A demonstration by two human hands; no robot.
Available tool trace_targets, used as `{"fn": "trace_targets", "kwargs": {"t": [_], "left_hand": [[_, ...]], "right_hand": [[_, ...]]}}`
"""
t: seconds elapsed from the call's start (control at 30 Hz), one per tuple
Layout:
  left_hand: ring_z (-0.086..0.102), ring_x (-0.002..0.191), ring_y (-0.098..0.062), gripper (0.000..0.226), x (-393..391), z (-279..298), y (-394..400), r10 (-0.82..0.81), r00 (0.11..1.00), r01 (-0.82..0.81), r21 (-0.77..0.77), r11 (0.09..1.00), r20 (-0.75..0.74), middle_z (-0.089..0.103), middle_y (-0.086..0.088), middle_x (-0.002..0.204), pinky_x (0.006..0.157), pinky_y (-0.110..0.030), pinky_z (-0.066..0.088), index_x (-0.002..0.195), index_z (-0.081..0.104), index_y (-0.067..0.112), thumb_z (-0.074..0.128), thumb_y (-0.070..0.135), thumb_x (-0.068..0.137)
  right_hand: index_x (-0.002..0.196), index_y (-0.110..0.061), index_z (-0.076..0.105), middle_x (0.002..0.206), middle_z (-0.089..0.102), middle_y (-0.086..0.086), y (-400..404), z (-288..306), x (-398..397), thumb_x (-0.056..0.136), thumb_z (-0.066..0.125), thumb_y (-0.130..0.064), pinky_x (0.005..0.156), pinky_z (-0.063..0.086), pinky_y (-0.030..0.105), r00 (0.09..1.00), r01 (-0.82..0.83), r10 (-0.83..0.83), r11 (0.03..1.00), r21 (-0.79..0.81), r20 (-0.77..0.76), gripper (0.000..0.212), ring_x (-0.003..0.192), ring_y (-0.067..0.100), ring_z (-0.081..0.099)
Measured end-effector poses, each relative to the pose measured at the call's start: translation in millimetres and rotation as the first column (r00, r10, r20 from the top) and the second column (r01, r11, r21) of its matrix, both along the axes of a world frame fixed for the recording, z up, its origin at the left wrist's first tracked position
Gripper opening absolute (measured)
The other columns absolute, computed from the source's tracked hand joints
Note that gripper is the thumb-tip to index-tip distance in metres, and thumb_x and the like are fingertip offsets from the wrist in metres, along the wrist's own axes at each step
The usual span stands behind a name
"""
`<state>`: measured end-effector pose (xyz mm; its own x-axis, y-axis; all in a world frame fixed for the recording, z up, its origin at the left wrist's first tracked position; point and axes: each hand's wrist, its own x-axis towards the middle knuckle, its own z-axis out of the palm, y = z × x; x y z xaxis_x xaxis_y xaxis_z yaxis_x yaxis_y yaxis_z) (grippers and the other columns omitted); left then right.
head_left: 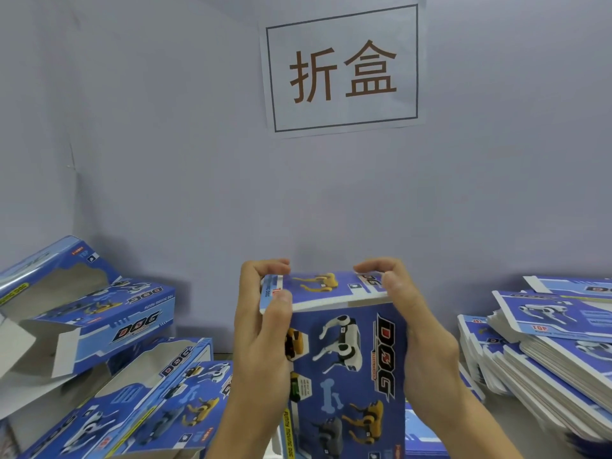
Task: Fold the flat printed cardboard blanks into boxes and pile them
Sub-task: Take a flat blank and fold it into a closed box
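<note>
A blue printed cardboard box (pixel 344 369) with robot-dog pictures and the word DOG stands upright in front of me. Its top flap (pixel 324 288) is bent over the upper end. My left hand (pixel 261 329) grips the box's upper left corner, thumb on the flap's side tab, fingers curled over the far edge. My right hand (pixel 414 326) grips the upper right corner, fingers curled over the flap's far edge. A pile of folded boxes (pixel 109 346) lies at the left. A stack of flat blanks (pixel 549 356) lies at the right.
A grey wall stands close behind, with a white paper sign (pixel 342 67) bearing two brown characters. Folded boxes at the left lie tilted on one another, some with open ends. Another flat blank (pixel 420 435) lies under the held box at lower right.
</note>
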<state>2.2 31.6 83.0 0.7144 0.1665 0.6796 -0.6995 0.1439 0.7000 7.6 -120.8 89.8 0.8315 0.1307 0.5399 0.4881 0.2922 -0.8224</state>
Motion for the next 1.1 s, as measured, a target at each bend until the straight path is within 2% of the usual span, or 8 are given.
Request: {"fn": "trace_targets", "kwargs": {"t": [0.07, 0.13, 0.27, 0.4, 0.57, 0.77, 0.97, 1.1], "left_hand": [[0.065, 0.078, -0.033, 0.03, 0.4, -1.2, 4.1, 0.026, 0.999, -0.029, 0.072, 0.997, 0.041, 0.067, 0.001, 0.095, 0.056, -0.056, 0.053, 0.108, 0.06, 0.026, 0.05, 0.034, 0.081], [0.067, 0.097, -0.026, 0.029, 1.7, -1.3, 9.1, 0.054, 0.997, -0.06, 0.116, 0.991, 0.055, 0.065, 0.011, 0.114, 0.059, -0.043, 0.058, 0.104, 0.065, 0.02, 0.049, 0.029, 0.082], [0.06, 0.121, -0.032, 0.037, 1.6, 0.2, 10.9, -0.012, 1.0, 0.013, 0.089, 0.996, -0.016, 0.056, 0.01, 0.133, 0.073, -0.043, 0.061, 0.095, 0.066, 0.018, 0.059, 0.049, 0.078], [0.064, 0.117, -0.021, 0.044, -1.8, 3.8, 9.3, 0.005, 1.0, -0.001, 0.16, 0.987, -0.026, 0.056, 0.015, 0.13, 0.064, -0.033, 0.061, 0.098, 0.065, 0.019, 0.075, 0.053, 0.072], [0.07, 0.102, -0.019, 0.044, -5.3, 8.6, 21.0, 0.03, 1.0, -0.029, 0.302, 0.953, 0.002, 0.061, 0.012, 0.119, 0.061, -0.025, 0.058, 0.109, 0.064, 0.03, 0.067, 0.054, 0.072], [0.069, 0.07, -0.007, 0.043, -2.7, 8.0, 21.1, 0.149, 0.982, -0.178, 0.321, 0.93, 0.112, 0.067, 0.014, 0.107, 0.051, -0.014, 0.049, 0.113, 0.062, 0.016, 0.066, 0.039, 0.077], [0.073, 0.087, -0.02, 0.042, -1.5, 7.9, 14.9, 0.068, 0.998, -0.068, 0.164, 0.984, 0.009, 0.067, 0.014, 0.108, 0.055, -0.038, 0.06, 0.103, 0.063, 0.019, 0.071, 0.05, 0.076], [0.059, 0.077, -0.056, 0.034, -5.3, 12.0, 11.4, 0.045, 0.999, -0.044, 0.11, 0.993, -0.004, 0.065, -0.019, 0.086, 0.055, -0.066, 0.049, 0.095, 0.061, 0.027, 0.071, 0.054, 0.076]], "right_hand": [[0.102, -0.023, 0.061, 0.093, 0.068, 0.018, -1.2, 1.0, 2.7, 0.085, 0.058, -0.032, 0.056, 0.056, 0.029, 1.0, 0.001, -0.001, 0.999, -0.036, 0.003, 0.019, 0.069, 0.022, 0.072], [0.097, -0.026, 0.066, 0.093, 0.07, 0.014, -1.6, 0.1, 2.8, 0.068, 0.058, -0.042, 0.062, 0.055, 0.039, 0.999, 0.002, 0.0, 0.999, -0.048, 0.051, 0.034, 0.075, 0.029, 0.071], [0.096, -0.026, 0.065, 0.097, 0.07, 0.014, -2.5, -3.6, 2.6, 0.066, 0.057, -0.051, 0.072, 0.053, 0.052, 0.999, 0.008, -0.006, 1.0, -0.029, 0.044, 0.04, 0.082, 0.033, 0.072], [0.099, -0.025, 0.061, 0.1, 0.071, 0.015, -2.4, -2.1, -2.0, 0.071, 0.061, -0.057, 0.076, 0.057, 0.053, 0.998, -0.045, 0.046, 0.998, -0.032, 0.038, 0.042, 0.086, 0.034, 0.072], [0.101, -0.033, 0.062, 0.101, 0.072, 0.006, -5.0, -0.7, -1.5, 0.078, 0.069, -0.04, 0.068, 0.062, 0.042, 0.999, 0.014, -0.011, 0.998, -0.068, 0.042, 0.025, 0.083, 0.031, 0.074], [0.113, -0.026, 0.059, 0.096, 0.075, 0.0, 0.9, -2.4, -1.9, 0.079, 0.063, -0.035, 0.057, 0.058, 0.025, 0.977, 0.167, -0.161, 0.985, -0.035, 0.142, 0.035, 0.081, 0.02, 0.075], [0.101, -0.03, 0.061, 0.087, 0.075, 0.005, 4.9, -3.0, -3.3, 0.084, 0.069, -0.046, 0.053, 0.057, 0.025, 0.981, 0.145, -0.143, 0.989, -0.004, 0.13, 0.025, 0.075, 0.023, 0.075], [0.093, -0.036, 0.061, 0.078, 0.075, 0.003, 8.3, 1.3, -5.1, 0.078, 0.067, -0.061, 0.05, 0.056, 0.025, 0.971, 0.199, -0.195, 0.98, -0.017, 0.142, 0.03, 0.066, 0.021, 0.074]]}}
